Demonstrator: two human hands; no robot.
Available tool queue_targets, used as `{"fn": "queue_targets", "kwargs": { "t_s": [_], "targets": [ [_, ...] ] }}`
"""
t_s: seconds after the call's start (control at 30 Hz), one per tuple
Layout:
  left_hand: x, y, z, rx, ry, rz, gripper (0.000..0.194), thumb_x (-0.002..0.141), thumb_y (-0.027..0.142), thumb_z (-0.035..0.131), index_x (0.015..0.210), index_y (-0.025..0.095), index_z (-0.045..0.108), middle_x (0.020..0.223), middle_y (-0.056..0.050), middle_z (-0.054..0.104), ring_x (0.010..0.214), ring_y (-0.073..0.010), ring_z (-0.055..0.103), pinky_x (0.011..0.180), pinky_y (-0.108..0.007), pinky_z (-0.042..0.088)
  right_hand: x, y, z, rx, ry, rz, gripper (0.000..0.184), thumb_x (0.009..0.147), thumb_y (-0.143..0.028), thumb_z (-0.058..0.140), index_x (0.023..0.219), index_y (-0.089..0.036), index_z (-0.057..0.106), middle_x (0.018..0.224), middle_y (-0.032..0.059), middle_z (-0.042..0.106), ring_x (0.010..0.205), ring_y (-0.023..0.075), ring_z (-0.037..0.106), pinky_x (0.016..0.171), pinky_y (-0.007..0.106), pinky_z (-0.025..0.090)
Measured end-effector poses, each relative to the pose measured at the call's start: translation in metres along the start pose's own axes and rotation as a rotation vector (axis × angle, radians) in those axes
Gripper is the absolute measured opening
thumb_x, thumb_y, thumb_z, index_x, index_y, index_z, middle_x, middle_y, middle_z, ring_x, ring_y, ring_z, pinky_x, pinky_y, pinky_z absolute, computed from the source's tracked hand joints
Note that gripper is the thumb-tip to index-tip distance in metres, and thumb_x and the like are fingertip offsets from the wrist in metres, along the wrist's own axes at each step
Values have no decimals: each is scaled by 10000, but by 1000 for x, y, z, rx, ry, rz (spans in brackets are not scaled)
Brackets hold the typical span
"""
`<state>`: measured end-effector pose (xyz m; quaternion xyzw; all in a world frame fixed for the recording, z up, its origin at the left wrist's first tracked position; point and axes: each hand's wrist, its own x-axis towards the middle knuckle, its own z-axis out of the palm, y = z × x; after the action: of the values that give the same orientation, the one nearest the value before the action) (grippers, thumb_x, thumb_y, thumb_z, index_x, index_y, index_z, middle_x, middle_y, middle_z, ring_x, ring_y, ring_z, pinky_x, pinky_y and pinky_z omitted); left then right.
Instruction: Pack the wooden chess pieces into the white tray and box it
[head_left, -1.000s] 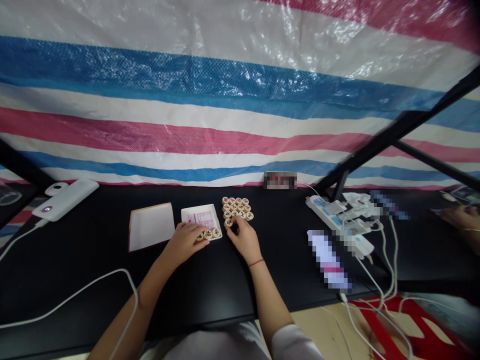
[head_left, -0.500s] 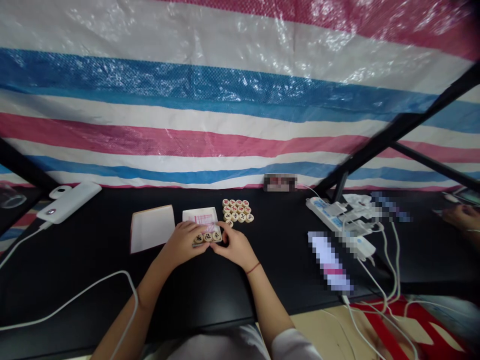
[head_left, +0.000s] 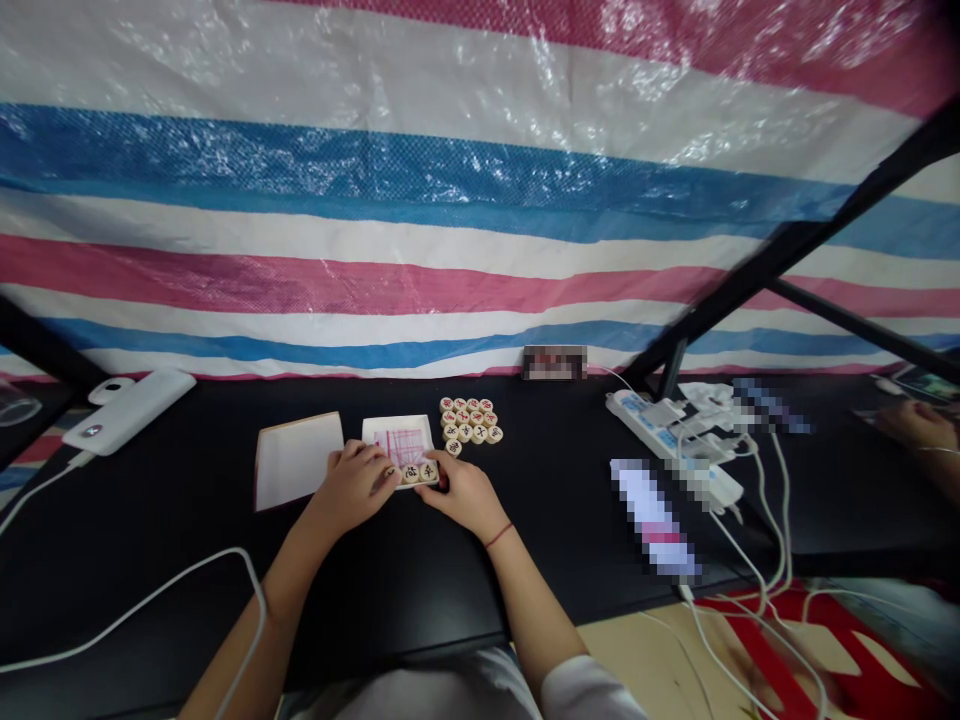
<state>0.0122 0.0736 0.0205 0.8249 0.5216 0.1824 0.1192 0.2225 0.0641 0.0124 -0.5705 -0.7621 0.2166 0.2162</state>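
A small open white box point(head_left: 433, 432) lies on the black table, with a pink-lined paper point(head_left: 401, 447) in it. Along its near wall sits a row of round Chinese chess pieces point(head_left: 410, 473) with black characters. My left hand point(head_left: 352, 490) is closed at the box's near left corner, thumb and fingers about the leftmost piece, which it partly hides. At the near right corner my right hand point(head_left: 466, 492) grips the box between thumb and fingers. Just beyond that hand, more Chinese chess pieces point(head_left: 466, 418) stand in rows, red characters behind and black in front.
Left of the box lies a white box lid point(head_left: 298, 462). A white power bank point(head_left: 135, 410) with a cable is farther left. On the right are a power strip point(head_left: 645, 415) with plugs, a blurred phone-like object point(head_left: 656, 520) and another person's hand point(head_left: 919, 430). Striped sheeting point(head_left: 420, 290) hangs behind.
My left hand has drawn slightly left and now covers more of the leftmost piece. My right hand stays at the box's right corner. The whole view has shifted slightly.
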Motion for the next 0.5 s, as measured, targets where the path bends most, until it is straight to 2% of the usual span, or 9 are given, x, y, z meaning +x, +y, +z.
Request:
{"fn": "queue_targets", "kwargs": {
  "t_s": [0.2, 0.33, 0.43, 0.5],
  "targets": [
    [3, 2, -8, -62, -31, -47, 169, 863, 355, 516, 850, 242, 641, 876, -13, 702, 933, -230, 525, 852, -402, 334, -1, -2, -4, 16, 0, 10, 443, 737, -392, 683, 1138, -227, 595, 668, -41, 612, 574, 127, 567, 552, 211, 363],
    [7, 10, -7, -163, 92, -68, 176, 863, 370, 520, 862, 234, 632, 882, -22, 698, 885, -222, 561, 849, -393, 381, -2, -8, -6, 57, 117, -28, 523, 726, -424, 677, 1188, -211, 559, 684, -38, 595, 589, 130, 563, 562, 212, 390],
    [8, 23, 1, -363, 154, -50, 206, 860, 387, 522, 910, 216, 626, 861, -27, 679, 822, -188, 587, 808, -335, 443, -3, -11, -4, 123, 207, -155, 353, 784, -354, 623, 1104, -208, 604, 802, 6, 639, 684, 139, 595, 649, 227, 451],
    [7, 32, 6, -473, 153, -73, 203, 860, 381, 521, 922, 216, 621, 843, -15, 665, 791, -166, 591, 775, -301, 467, -3, -12, -3, 167, 233, -226, 229, 835, -310, 572, 1032, -209, 629, 854, 27, 660, 732, 144, 610, 690, 238, 475]
  ]
}}
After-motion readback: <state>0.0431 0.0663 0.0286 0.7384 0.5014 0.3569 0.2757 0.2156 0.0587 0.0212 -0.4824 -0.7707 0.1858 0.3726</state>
